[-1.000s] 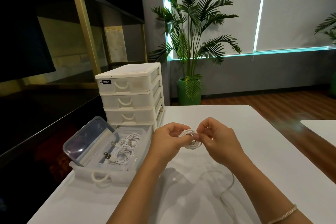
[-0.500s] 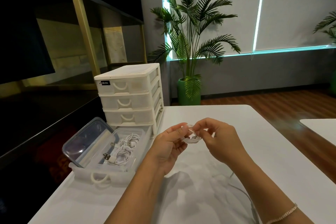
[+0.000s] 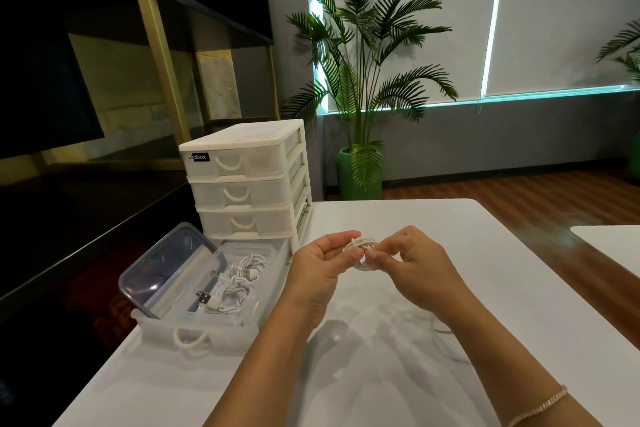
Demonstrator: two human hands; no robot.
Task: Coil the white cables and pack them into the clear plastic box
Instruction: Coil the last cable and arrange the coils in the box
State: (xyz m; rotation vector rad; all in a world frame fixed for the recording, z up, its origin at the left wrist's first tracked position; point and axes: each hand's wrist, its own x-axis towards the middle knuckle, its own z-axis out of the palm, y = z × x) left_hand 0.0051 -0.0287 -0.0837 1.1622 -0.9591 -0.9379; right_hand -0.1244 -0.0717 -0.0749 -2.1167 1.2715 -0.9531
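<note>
Leaning at the far left is a clear lid (image 3: 166,267), propped against the clear plastic box (image 3: 239,319), which sits in a pulled-out translucent drawer (image 3: 194,334) with a looped white handle. Inside the box lie several coiled white cables (image 3: 235,282), their metal USB plugs showing. Behind stands a white drawer unit (image 3: 249,180) of frosted plastic; a black label on its top drawer reads "abox", the first characters too small to read. Further right, above the smooth white tabletop (image 3: 485,253), the left hand (image 3: 322,270) pinches a small tight coil of white cable (image 3: 362,248) between thumb and curled fingers. The right hand (image 3: 415,274) pinches the same coil from the other side, fingers bent round it. A thin chain bracelet (image 3: 540,407) circles the right wrist.
</note>
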